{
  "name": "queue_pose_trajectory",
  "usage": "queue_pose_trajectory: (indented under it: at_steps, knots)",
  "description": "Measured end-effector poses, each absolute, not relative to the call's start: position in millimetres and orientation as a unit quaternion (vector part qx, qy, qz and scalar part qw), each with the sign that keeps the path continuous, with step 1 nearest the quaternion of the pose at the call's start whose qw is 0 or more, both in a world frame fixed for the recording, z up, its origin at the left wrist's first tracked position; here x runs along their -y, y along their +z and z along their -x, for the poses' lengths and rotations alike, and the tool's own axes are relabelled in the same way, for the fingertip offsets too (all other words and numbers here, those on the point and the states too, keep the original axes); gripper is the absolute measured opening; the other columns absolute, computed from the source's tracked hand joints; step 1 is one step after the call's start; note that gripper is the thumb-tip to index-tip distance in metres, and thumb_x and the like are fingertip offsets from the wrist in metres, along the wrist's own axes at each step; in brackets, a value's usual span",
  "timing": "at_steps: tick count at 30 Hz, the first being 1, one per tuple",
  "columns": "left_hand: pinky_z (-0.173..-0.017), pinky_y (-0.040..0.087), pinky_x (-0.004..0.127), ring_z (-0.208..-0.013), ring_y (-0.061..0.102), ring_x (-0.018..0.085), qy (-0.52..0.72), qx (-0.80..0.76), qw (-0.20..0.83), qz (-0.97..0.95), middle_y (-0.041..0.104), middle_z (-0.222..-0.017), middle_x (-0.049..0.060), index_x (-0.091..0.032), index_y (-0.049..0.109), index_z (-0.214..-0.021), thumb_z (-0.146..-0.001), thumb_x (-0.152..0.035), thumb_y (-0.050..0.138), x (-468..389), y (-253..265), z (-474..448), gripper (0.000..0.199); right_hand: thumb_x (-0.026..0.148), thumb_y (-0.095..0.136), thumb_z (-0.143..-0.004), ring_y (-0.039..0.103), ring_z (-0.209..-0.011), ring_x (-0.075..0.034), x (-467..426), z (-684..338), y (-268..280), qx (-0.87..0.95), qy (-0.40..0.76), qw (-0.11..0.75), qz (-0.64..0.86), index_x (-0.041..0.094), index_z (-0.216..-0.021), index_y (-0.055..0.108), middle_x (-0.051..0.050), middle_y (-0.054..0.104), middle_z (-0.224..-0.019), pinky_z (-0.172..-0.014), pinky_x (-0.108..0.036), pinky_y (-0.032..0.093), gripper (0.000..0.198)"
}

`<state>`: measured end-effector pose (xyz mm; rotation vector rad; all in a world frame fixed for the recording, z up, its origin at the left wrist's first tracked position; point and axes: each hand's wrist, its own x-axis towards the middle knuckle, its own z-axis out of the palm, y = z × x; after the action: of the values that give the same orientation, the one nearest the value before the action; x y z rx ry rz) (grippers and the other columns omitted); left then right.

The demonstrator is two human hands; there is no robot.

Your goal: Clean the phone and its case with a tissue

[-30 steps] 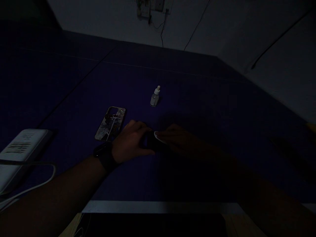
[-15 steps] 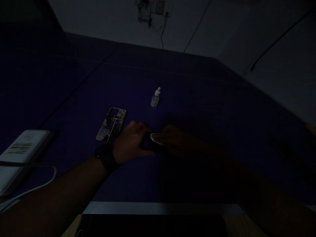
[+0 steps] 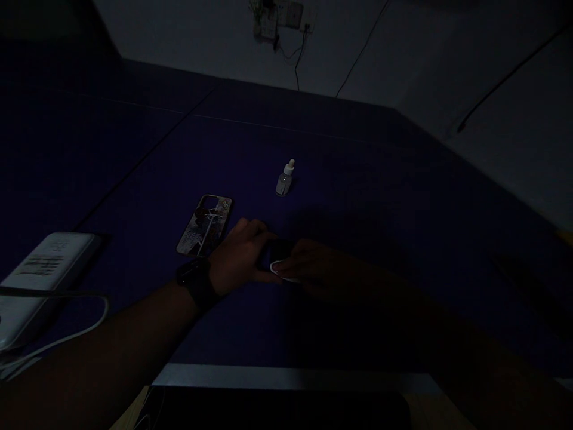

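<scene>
A dark flat object [image 3: 280, 248], shaped like a phone, lies on the blue-purple tabletop [image 3: 242, 161] between my hands; the dim light and my right hand hide most of it. My left hand [image 3: 242, 254], with a dark watch [image 3: 197, 280] on its wrist, grips its left end between thumb and fingers. Under the closed fingers of my right hand [image 3: 313, 263], a thin white pad [image 3: 278, 266] is pressed onto the object's near part. Just left of my left hand a patterned phone case [image 3: 203, 227] rests flat. A small dropper bottle [image 3: 284, 182] stands upright beyond both hands.
At the left lies a white power strip [image 3: 49, 263] with a pale cable [image 3: 85, 331] looping by my left forearm. The table's light front edge [image 3: 268, 376] runs close to me. Sockets and hanging cords [image 3: 298, 65] are on the far wall.
My right hand has slid the white pad toward me across the dark object. The left hand keeps its hold. The whole view has shifted slightly.
</scene>
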<state>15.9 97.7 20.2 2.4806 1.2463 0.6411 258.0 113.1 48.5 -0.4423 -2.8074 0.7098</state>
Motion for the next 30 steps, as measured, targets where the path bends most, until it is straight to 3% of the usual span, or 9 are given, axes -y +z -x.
queue_pose_trajectory:
  at_steps: [4,10,15,21,27,30]
  knots:
    - [-0.092,0.052,0.046,-0.108,0.055,0.032,0.221,-0.431,0.149,-0.862,0.061,-0.119,0.01,-0.02,0.065,-0.122,-0.066,-0.057,0.091,-98,21,-16,0.071,0.006,0.048,-0.092,0.059,-0.105,-0.026,-115,-255,48,0.948,0.18,0.146,0.218,0.016,-0.139,0.06,-0.012,0.067,-0.135,-0.091,-0.045,0.053,0.05]
    - [-0.094,0.05,0.046,-0.106,0.055,0.031,0.22,-0.435,0.159,-0.859,0.061,-0.118,0.009,-0.02,0.066,-0.12,-0.063,-0.054,0.093,-99,24,-16,0.072,0.007,0.051,-0.09,0.059,-0.112,-0.023,-107,-268,48,0.958,0.225,0.103,0.148,0.019,-0.134,0.063,-0.008,0.07,-0.132,-0.094,-0.041,0.053,0.047]
    - [-0.095,0.049,0.046,-0.109,0.054,0.032,0.209,-0.436,0.167,-0.859,0.06,-0.121,0.009,-0.02,0.066,-0.121,-0.065,-0.052,0.093,-98,27,-18,0.07,0.008,0.048,-0.093,0.058,-0.107,-0.024,-117,-290,43,0.942,0.187,0.156,0.229,0.018,-0.142,0.057,-0.011,0.068,-0.133,-0.09,-0.042,0.053,0.051]
    - [-0.094,0.049,0.046,-0.107,0.055,0.031,0.208,-0.435,0.154,-0.863,0.061,-0.12,0.009,-0.02,0.064,-0.121,-0.065,-0.054,0.093,-98,26,-17,0.071,0.008,0.051,-0.092,0.059,-0.112,-0.022,-110,-290,51,0.956,0.227,0.093,0.163,0.022,-0.14,0.06,-0.007,0.068,-0.134,-0.093,-0.039,0.052,0.051]
    - [-0.095,0.048,0.047,-0.107,0.054,0.032,0.202,-0.434,0.143,-0.866,0.061,-0.119,0.009,-0.021,0.064,-0.122,-0.066,-0.054,0.092,-98,26,-17,0.071,0.008,0.049,-0.094,0.059,-0.109,-0.024,-122,-298,41,0.94,0.193,0.149,0.236,0.022,-0.144,0.056,-0.009,0.066,-0.136,-0.09,-0.042,0.053,0.053]
    - [-0.094,0.048,0.047,-0.107,0.055,0.031,0.209,-0.433,0.145,-0.865,0.061,-0.121,0.009,-0.022,0.063,-0.122,-0.067,-0.055,0.091,-98,24,-16,0.07,0.008,0.052,-0.093,0.06,-0.106,-0.021,-115,-305,42,0.948,0.218,0.112,0.203,0.024,-0.14,0.061,-0.006,0.068,-0.135,-0.088,-0.038,0.052,0.05]
